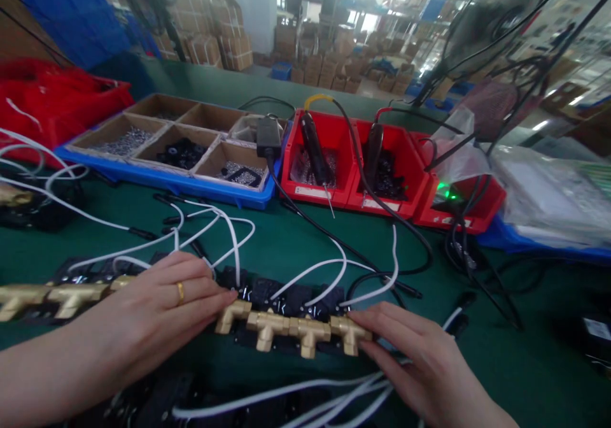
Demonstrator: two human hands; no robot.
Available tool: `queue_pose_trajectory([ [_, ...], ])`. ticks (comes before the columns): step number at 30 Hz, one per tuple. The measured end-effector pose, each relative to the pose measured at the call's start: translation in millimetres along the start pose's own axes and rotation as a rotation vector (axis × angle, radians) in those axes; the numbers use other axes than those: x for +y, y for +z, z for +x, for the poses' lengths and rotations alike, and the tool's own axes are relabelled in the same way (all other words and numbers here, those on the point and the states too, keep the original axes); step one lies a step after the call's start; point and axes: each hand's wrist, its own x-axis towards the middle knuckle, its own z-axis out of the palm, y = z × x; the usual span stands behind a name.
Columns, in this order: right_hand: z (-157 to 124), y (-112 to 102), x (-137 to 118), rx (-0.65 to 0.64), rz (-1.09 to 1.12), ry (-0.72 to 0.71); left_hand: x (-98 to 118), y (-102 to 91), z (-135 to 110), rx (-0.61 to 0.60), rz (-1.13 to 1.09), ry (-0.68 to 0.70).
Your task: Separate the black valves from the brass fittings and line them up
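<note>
1. My left hand (157, 300) lies palm down over a long row of brass T-shaped fittings (286, 327). The fingers are stretched flat rather than curled, with a gold ring (180, 293) on one of them. The fingertips reach the fitting just right of the covered stretch.
2. My right hand (415, 358) has its fingertips against the right end of the same brass row. The thumb is hidden, so I cannot tell whether it is pinching the end or only pressing on it.
3. The brass row runs left to right across the near part of the green surface (525, 364), between my two hands, and goes on past my left wrist.
4. Black box-shaped modules (267, 291) sit just behind the row, touching it. White cables (394, 249) loop up from them.
5. Farther back stand a blue tray of cardboard compartments (157, 179) holding small parts and red plastic bins (289, 173). Two black electric screwdrivers (312, 144) rest in the bins.
</note>
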Motion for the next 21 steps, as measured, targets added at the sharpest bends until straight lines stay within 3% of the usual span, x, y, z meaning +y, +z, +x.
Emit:
queue_pose_trajectory([
  [3,12.0,-6.3,9.4,0.015,-0.007,0.048,-6.4,-7.9,27.5,0.057,-0.022,0.037],
  [7,21.0,-11.7,1.4,-0.096,-0.111,0.113,-13.6,-12.1,41.2,-0.099,0.064,0.016],
  [10,30.4,-2.0,-11.2,-0.138,-0.400,0.065,-9.1,-8.0,45.7,-0.232,0.161,0.051],
  [14,54.0,20.5,-18.5,-0.220,-0.719,-0.036,2.7,4.8,64.5,-0.304,0.344,0.117],
  [18,69.8,28.4,-13.4,-0.305,-0.732,-0.151,3.1,8.5,89.6,-0.389,0.278,0.203],
  [21,73.4,19.7,-2.2,-0.309,-0.681,-0.134,-3.3,4.8,107.2,-0.431,0.157,0.227],
])
